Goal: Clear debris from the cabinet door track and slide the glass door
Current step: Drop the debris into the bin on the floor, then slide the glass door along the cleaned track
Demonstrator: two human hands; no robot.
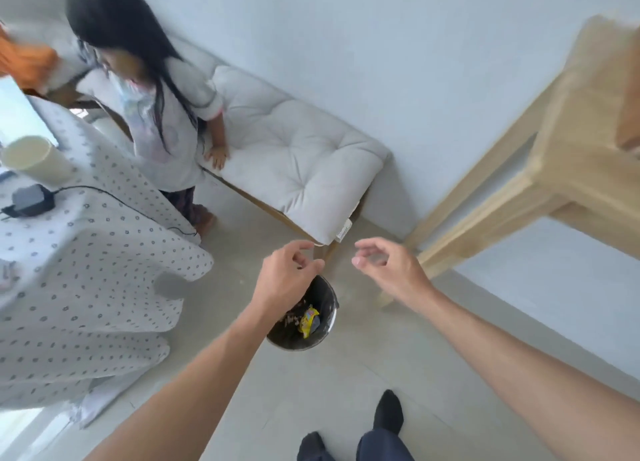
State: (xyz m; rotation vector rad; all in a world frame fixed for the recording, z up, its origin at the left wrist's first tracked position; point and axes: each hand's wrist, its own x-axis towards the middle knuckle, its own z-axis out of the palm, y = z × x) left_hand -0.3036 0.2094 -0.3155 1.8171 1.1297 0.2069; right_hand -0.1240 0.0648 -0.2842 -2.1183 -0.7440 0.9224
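Black bin (pixel 325 336) beneath left hand (pixel 284 277) (loosely curled, empty-looking).

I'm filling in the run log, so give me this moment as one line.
stage: dumping debris | left hand: over round black waste bin, fingers loosely curled | right hand: open, beside the bin | cabinet door: not in view

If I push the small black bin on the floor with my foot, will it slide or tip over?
The black bin probably slides easily: the floor looks smooth. It seems light, holding only a yellow wrapper and scraps, so a high push might tip it.
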